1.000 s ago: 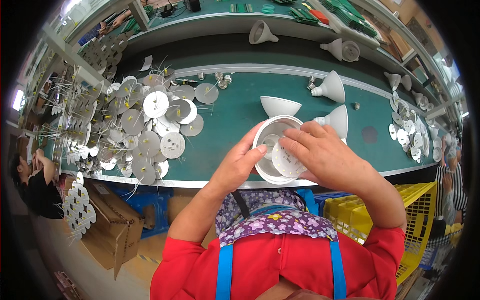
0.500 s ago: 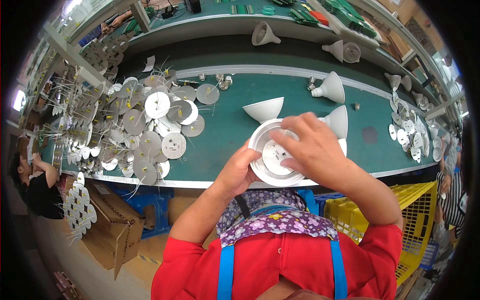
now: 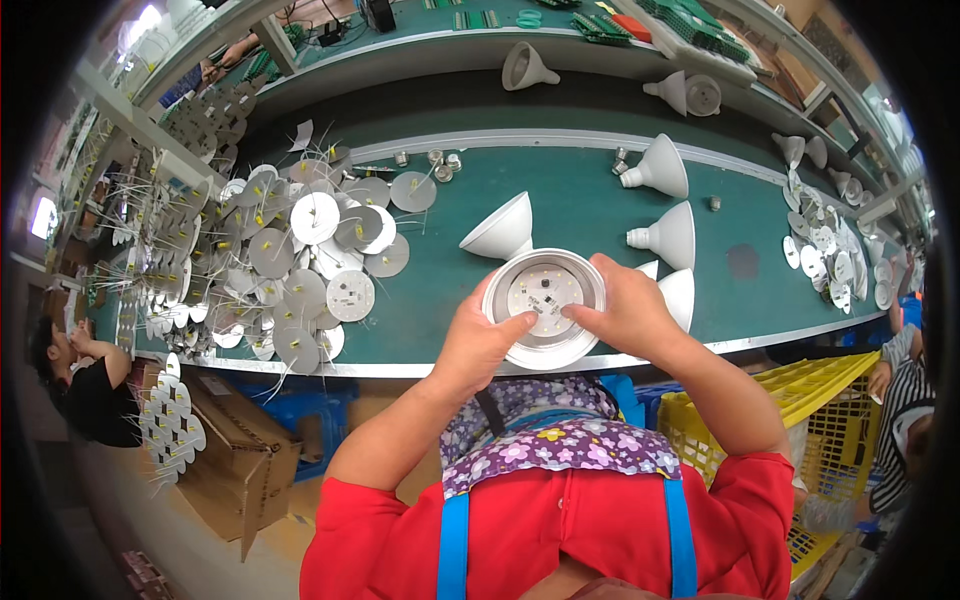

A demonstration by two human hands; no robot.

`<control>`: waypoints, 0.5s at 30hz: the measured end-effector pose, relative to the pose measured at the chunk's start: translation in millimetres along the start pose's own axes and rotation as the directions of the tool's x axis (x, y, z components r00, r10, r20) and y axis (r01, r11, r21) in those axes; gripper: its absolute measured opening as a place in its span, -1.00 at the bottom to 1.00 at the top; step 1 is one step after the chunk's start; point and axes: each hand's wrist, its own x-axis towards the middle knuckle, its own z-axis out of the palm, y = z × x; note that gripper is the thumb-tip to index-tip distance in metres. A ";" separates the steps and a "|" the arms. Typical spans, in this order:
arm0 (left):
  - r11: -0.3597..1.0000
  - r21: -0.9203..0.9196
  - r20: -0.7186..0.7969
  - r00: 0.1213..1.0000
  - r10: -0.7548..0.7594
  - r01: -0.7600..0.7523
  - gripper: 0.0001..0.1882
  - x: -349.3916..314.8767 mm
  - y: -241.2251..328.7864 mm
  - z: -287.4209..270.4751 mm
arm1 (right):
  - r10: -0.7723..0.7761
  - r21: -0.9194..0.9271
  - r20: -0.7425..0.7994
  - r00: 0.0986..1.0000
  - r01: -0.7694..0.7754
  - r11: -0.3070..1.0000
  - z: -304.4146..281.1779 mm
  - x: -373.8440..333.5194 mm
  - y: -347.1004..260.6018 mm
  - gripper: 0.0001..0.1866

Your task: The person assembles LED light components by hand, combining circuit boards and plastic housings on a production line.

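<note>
A white lamp housing (image 3: pixel 545 357) is held between my two hands at the front edge of the bench, its wide round mouth facing up. Inside lies a round white LED board (image 3: pixel 533 290) with small dark components. My left hand (image 3: pixel 478 335) wraps the housing's left side, thumb pressed on the board. On the other side my right hand (image 3: pixel 632 308) grips the rim, its thumb also on the board. Just beyond, another lamp housing (image 3: pixel 502 230) rests tilted on the bench. More cone-shaped housings (image 3: pixel 664 236) lie past my right hand.
A heap of round boards with wires (image 3: pixel 270 250) covers the bench's left side; a smaller pile (image 3: pixel 820 255) lies at right. Small metal caps (image 3: pixel 442 172) sit toward the back. A yellow crate (image 3: pixel 770 400) and cardboard box (image 3: pixel 235 450) stand below. Other people work at both sides.
My right hand has moved from above the board to the housing's right side, and both thumbs now press on the board. The tilted housing beyond has shifted left and turned.
</note>
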 end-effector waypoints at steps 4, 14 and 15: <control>0.990 0.137 -0.028 0.999 0.039 -0.035 -0.47 2.3 -2.4 3.5 | 0.039 -0.018 -0.028 0.999 -0.040 0.999 3.7 0.5 3.1 -0.58; 0.959 0.257 -0.072 0.987 0.140 -0.117 -0.50 4.5 -14.0 6.8 | 0.110 0.055 -0.029 0.993 -0.109 0.993 5.9 1.7 8.6 -0.61; 0.959 0.258 -0.071 0.988 0.139 -0.116 -0.50 4.6 -13.2 6.6 | 0.112 0.057 -0.030 0.993 -0.110 0.992 7.0 0.4 10.4 -0.61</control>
